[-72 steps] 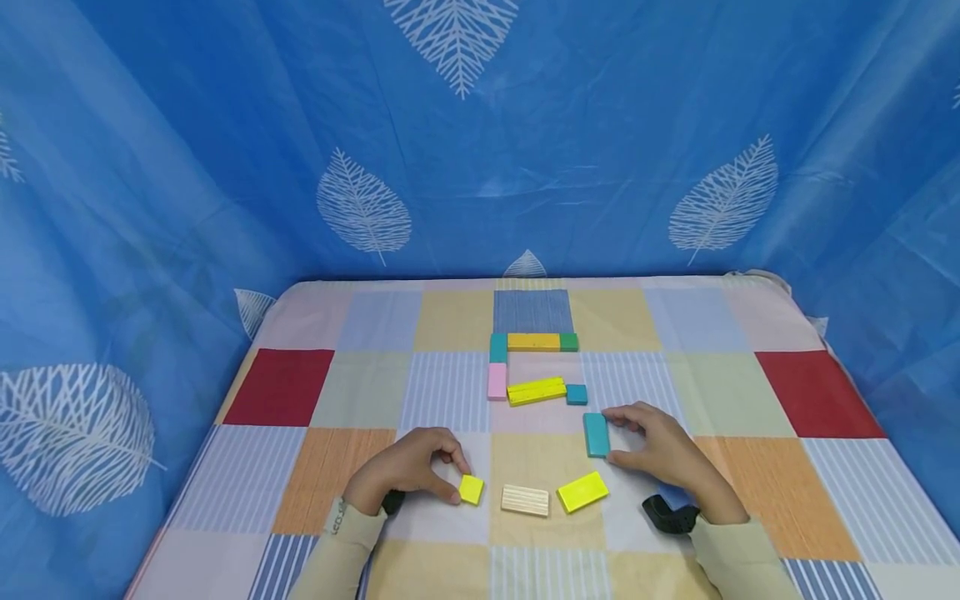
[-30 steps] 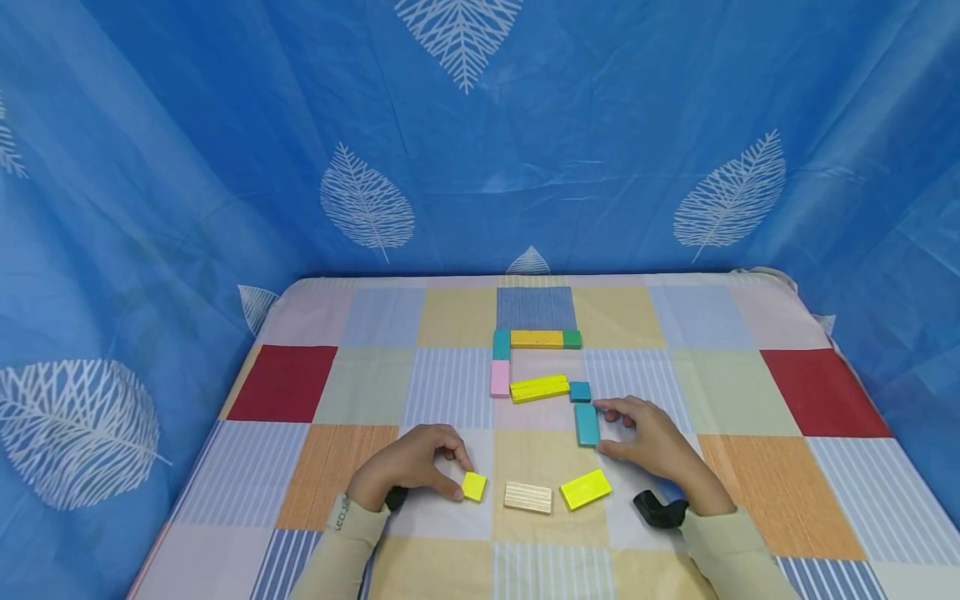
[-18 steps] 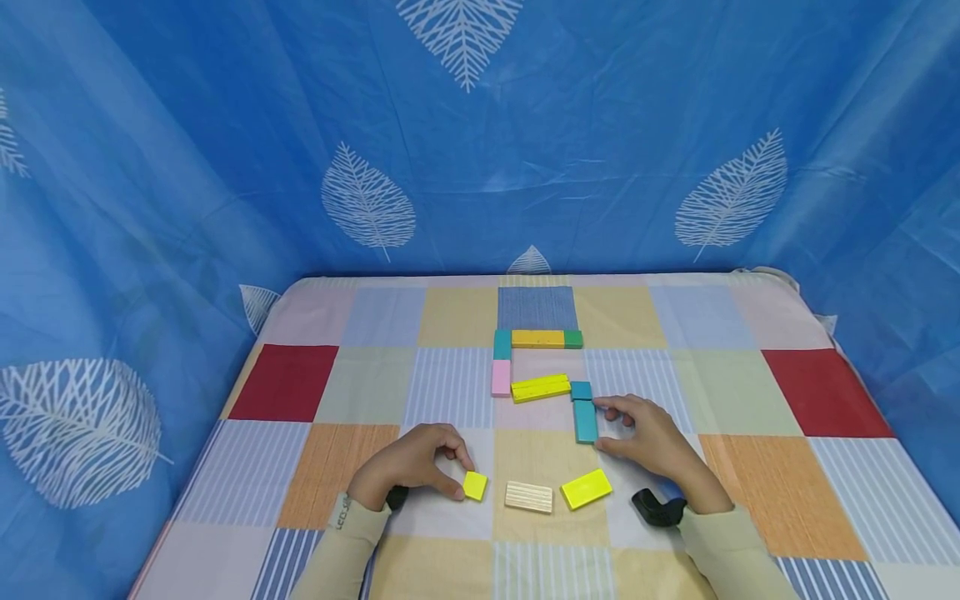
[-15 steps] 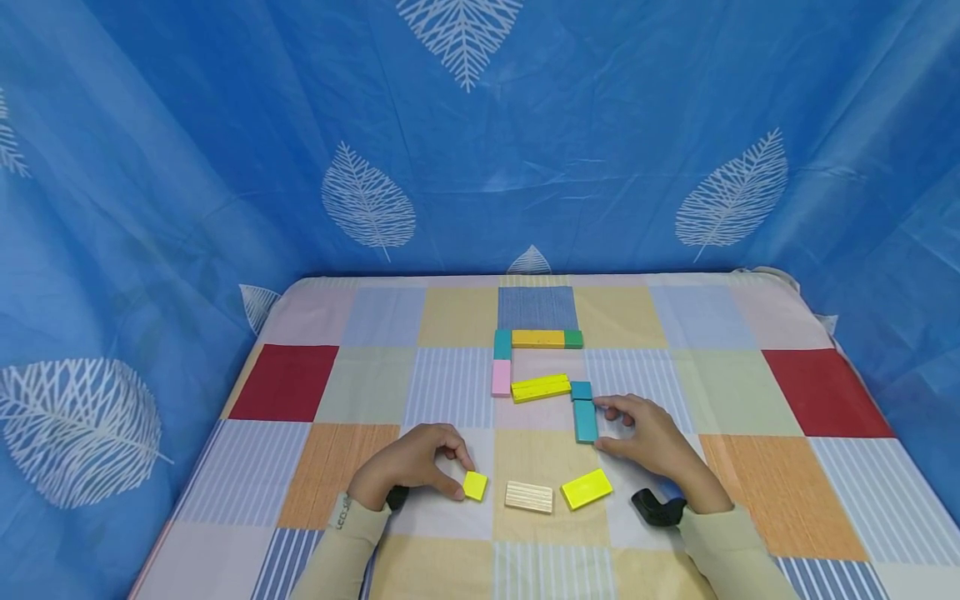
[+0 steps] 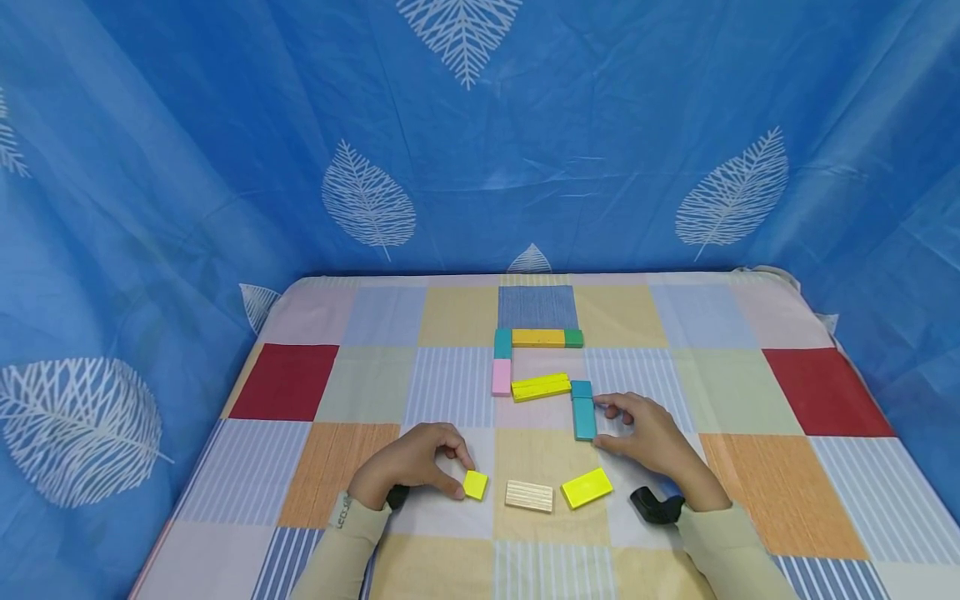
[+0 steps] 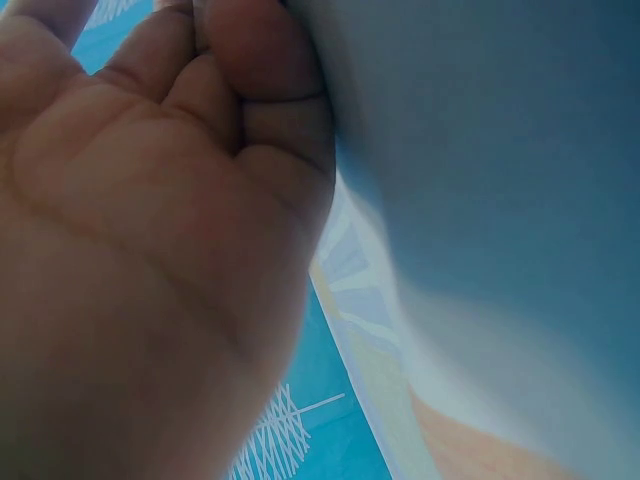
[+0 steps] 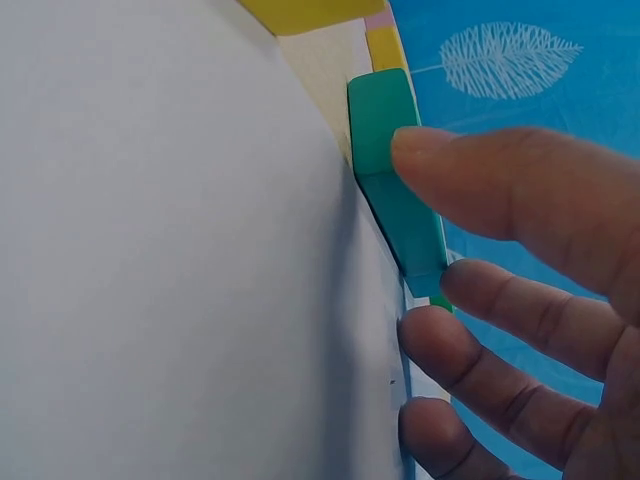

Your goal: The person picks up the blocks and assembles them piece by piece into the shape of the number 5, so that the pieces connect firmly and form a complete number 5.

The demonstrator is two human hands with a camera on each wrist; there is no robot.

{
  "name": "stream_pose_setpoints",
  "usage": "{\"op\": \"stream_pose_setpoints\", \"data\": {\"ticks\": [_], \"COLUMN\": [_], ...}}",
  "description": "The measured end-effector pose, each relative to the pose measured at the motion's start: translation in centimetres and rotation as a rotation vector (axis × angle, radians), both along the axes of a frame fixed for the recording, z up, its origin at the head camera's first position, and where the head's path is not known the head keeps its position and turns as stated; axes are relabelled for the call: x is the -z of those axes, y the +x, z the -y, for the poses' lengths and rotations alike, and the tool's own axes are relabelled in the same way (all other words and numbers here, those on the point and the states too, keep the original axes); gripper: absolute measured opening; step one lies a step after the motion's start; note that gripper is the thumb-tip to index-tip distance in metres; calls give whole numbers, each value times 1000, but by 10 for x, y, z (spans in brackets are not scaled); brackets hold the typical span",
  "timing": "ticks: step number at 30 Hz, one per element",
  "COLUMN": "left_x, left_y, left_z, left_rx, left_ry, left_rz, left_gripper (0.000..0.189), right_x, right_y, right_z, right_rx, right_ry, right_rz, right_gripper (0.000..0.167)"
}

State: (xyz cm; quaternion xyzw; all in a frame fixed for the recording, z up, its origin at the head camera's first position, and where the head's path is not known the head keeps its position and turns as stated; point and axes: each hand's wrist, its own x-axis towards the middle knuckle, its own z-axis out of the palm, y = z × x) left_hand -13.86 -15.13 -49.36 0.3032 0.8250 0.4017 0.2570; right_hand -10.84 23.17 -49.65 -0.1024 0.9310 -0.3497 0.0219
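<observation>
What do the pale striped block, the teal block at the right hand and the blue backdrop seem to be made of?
Pale striped block: probably bare, matte wood; its bands look like grain.
Teal block at the right hand: smooth, evenly coloured; perhaps painted wood or plastic.
Blue backdrop: thin, slightly shiny sheeting, from its folds and highlights; perhaps plastic or coated fabric.
</observation>
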Motion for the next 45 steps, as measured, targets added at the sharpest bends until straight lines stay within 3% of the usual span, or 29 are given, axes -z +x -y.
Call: {"op": "stream_pose_setpoints", "data": {"ticks": [16, 26, 45], "left_x": [0, -1, -2], "left_y": [1, 1, 0], "left_z": [1, 0, -2], "left_rx": [-4, -2, -13], "left_ry": [-3, -10, -25], "left_rz": [3, 3, 3], "left_gripper": [25, 25, 24], "right_x": [-4, -10, -13], "right_y": [2, 8, 20], "right_z": [0, -1, -7], "right_rx": [-9, -63, -304], "right_ry": [-22, -77, -77], "right_rz": [22, 27, -36], "right_gripper": [55, 44, 20]}}
